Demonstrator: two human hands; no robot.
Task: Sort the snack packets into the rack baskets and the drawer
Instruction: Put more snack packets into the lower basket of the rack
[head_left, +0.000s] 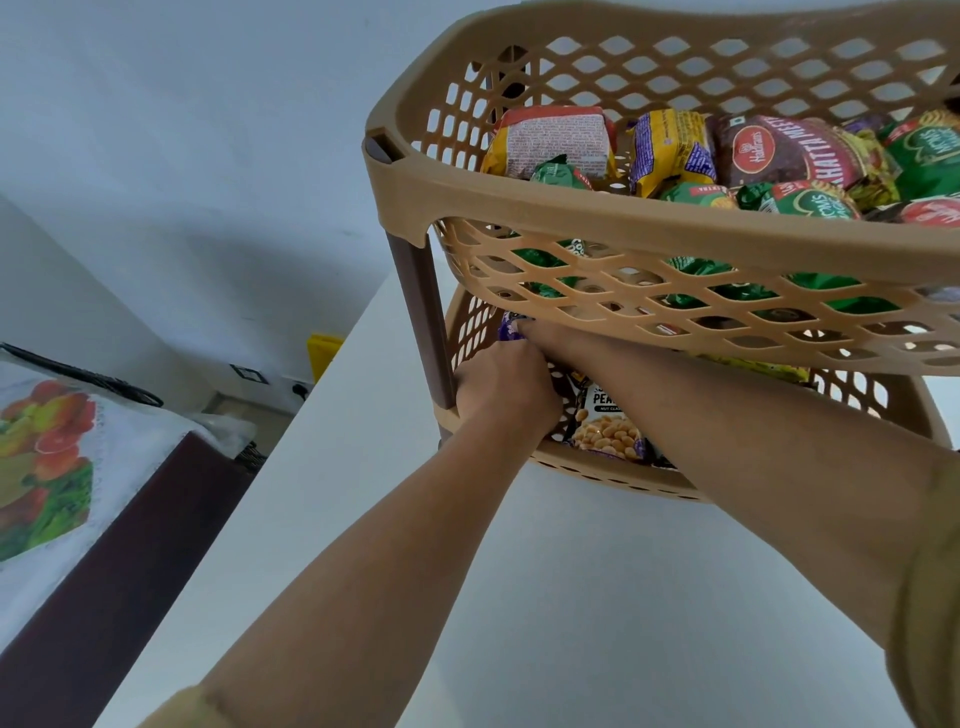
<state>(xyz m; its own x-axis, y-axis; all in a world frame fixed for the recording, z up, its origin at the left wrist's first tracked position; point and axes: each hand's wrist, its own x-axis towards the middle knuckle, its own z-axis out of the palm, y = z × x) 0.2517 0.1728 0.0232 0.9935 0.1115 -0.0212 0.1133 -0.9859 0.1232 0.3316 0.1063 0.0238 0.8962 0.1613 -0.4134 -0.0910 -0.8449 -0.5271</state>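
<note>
Only the head view here, so we're looking down at a two-tier rack (421, 306) on a white counter (363, 519): two tan baskets and one brown post that we can see.

The top basket (649, 223) is packed with snack packets. We count one yellow-and-white packet (556, 140), one yellow-and-purple packet (670, 150), one maroon packet (784, 150) and at least four green packets (800, 200), with more showing through the mesh.

Both arms reach into the bottom basket (613, 473). In there we make out one peanut packet (608, 426) lying between the two forearms, and one purple packet (511, 327) at the back left corner.

The left hand (501, 387) has its fingers curled together, but we can't tell what they're clamped on. The right hand (550, 338) has its fingertips right at the purple packet; whether it's pinching it we can't tell, since the top basket hides most of it.

Off to the left there's one fruit-print cloth (47, 457).
</note>
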